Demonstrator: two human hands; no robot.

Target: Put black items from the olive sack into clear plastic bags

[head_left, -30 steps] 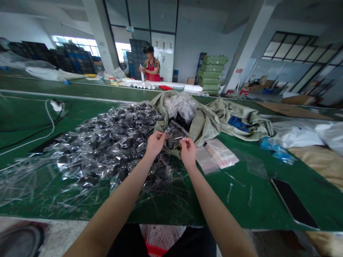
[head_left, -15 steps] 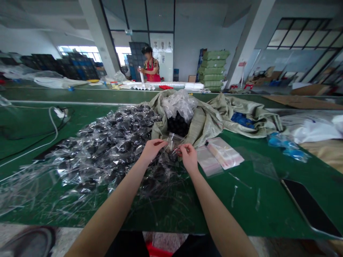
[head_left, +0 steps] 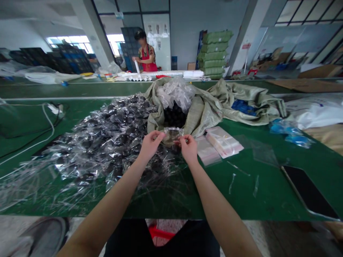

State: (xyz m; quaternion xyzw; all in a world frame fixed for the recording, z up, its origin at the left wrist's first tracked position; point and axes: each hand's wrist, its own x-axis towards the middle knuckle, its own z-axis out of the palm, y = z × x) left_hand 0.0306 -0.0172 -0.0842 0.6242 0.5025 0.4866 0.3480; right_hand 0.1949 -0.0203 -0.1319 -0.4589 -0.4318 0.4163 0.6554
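A small clear plastic bag [head_left: 173,133] is stretched between my hands, in front of the mouth of a woven sack. My left hand [head_left: 150,144] pinches its left side between thumb and fingers. On the other side, my right hand [head_left: 189,148] has its fingers closed on the bag's right edge. Whether anything lies inside the bag is unclear. Black round pieces [head_left: 175,115] fill the opening of the woven sack [head_left: 202,114]. To the left spreads a large pile of black pieces in clear bags [head_left: 112,132].
Flat clear bags [head_left: 223,142] lie in stacks right of my right hand. A phone [head_left: 308,189] rests near the table's right front edge. White and black cables [head_left: 50,123] cross the left side. Across the far table stands a person in a red apron [head_left: 147,59].
The view has tipped down, so the scene sits higher. The bag between my hands now looks flatter and more spread out. My left hand's fingers have shifted slightly.
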